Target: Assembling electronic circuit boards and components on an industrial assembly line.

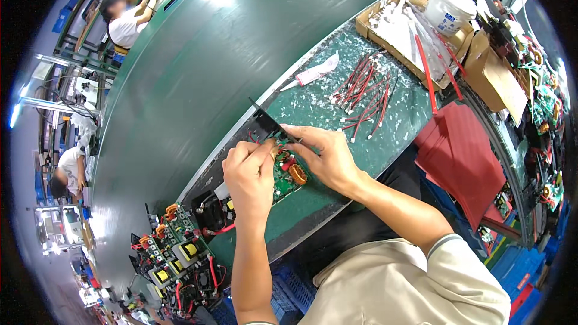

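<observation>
A green circuit board (pixel 283 188) with a copper-wound coil (pixel 297 174) and red parts lies in front of me at the near side of the bench. My left hand (pixel 248 171) comes over its left side, thumb and fingers pinched together at the far end; what lies between the fingertips is hidden. From the right, my right hand (pixel 325 153) grips the board's far end, with thumb and forefinger closed by the upper edge. Just beyond the fingertips is a dark flat plate (pixel 263 123), partly covered by the hands.
Red and black wires (pixel 366 87) and a white tube (pixel 319 71) lie beyond my right hand. A cardboard tray (pixel 385 33) holds a white bucket (pixel 448 6). Finished-looking boards (pixel 180 247) are piled at lower left. Red sheets (pixel 463 156) hang at right. Two people sit across the green belt (pixel 180 84).
</observation>
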A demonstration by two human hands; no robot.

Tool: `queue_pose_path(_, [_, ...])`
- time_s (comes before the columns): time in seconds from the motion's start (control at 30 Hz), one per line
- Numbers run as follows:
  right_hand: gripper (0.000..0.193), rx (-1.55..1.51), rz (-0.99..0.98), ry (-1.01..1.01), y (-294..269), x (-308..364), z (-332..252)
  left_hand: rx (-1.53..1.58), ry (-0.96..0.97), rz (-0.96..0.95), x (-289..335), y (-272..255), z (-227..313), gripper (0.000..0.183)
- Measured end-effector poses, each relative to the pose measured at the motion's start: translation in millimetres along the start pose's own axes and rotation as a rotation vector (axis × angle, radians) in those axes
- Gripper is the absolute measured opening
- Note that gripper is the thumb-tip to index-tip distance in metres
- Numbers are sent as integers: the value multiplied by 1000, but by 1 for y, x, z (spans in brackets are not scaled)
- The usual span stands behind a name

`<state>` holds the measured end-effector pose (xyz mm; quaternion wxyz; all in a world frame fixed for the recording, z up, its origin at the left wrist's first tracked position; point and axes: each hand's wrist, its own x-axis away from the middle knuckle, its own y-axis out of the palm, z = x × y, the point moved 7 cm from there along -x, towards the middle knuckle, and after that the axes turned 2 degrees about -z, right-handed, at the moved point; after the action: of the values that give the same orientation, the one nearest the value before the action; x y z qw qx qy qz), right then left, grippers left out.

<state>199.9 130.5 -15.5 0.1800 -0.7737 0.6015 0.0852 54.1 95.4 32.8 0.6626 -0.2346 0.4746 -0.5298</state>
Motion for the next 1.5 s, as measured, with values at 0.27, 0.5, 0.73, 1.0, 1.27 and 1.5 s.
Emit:
queue_pose_path(0.27, [34,-3,10,4,1,1,2,154,-95,-22,2,2,-9,17])
queue_pose_path(0.5, [45,68,8,-13,4,6,-3,121,-60,-9,2,1,-9,13])
queue_pose_path(0.73, [48,93,64,-117,2,7,-1,141,-84,-11,2,1,-5,12])
queue_pose_path(1.0, [60,140,10,-39,8,17,-11,133,-51,98,11,3,-8,12])
queue_pose_path(1.27, [24,401,-64,145,13,-26,12,75,-115,6,11,-20,-21,37])
queue_pose_path(1.5, [54,310,-405,29,18,7,-4,-313,-27,-311,67,-19,-38,97])
